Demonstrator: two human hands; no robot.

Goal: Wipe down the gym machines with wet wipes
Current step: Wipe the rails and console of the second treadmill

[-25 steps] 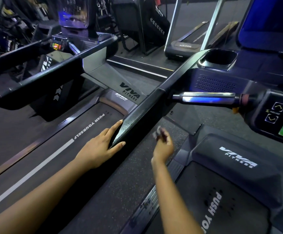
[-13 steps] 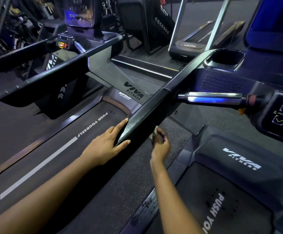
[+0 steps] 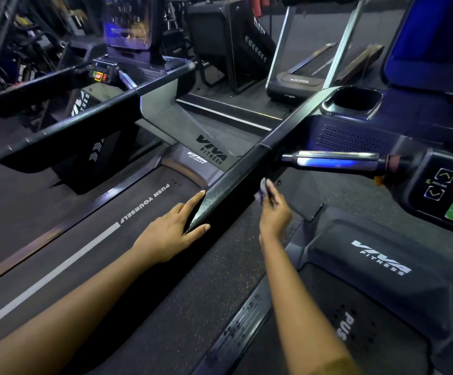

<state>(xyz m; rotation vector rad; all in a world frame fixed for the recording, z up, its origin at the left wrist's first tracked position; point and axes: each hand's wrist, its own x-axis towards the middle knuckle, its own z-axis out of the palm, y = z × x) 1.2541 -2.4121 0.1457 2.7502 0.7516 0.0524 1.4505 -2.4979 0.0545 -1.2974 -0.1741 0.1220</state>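
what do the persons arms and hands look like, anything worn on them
Both arms are bare up to the frame's edge: no sleeves, gloves, watch or bracelet on the left forearm or right forearm. The left hand shows no ring and plain-looking nails. The right hand is blurred, so its nails cannot be judged.

White letters reading PUSH YOURSELF run along the dark treadmill belt (image 3: 84,239) just left of the left hand (image 3: 171,234). Ahead of that hand, the grey motor cover (image 3: 182,161) bears a small white VIVA FITNESS, and the sloping grey upright panel (image 3: 182,123) behind it carries the same brand in black. Right of the right hand (image 3: 274,215), the dark motor hood (image 3: 355,280) shows VIVA FITNESS in white. Nearer than that hood, the black belt (image 3: 368,347) shows only PUS. Farther right, the black control pad (image 3: 422,185) carries up and down arrows and a 2.
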